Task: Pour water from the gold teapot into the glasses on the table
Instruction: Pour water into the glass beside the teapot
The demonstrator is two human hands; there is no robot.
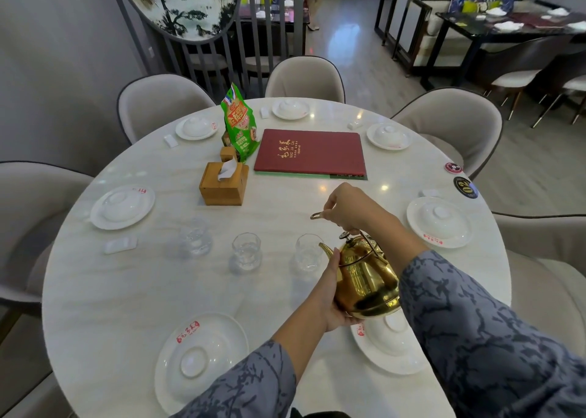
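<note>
- Gold teapot (364,278) held off the tabletop (126,291) at about 4 o'clock from the table centre, spout aimed at 9 o'clock toward the nearest glass (308,252).
- Right hand (345,210) clenched around the wire handle above the lid; left hand (333,294) cupped against the pot's belly and base, steadying it.
- Three glasses in a row: nearest one by the spout, middle glass (246,250), far glass (194,237) toward 9 o'clock. Water levels too hard to read.
- Risk: spout tip sits just beside the nearest rim, not clearly over it; tilting from here could splash the tabletop.
- Risk: lid looks loose-fitting, steep tilt may shift it, since no finger is on the knob.
- Risk: pot base hangs over the covered plate (385,344) at 5 o'clock; drips would land there.
- Surface: round, pale marble-look, glossy, slippery if wet.
- Also on it: red menu (309,153), wooden tissue box (223,184), green snack bag (239,124), covered place settings round the edge.
- Room: restaurant, padded grey chairs, slatted screen, other laid tables behind.
</note>
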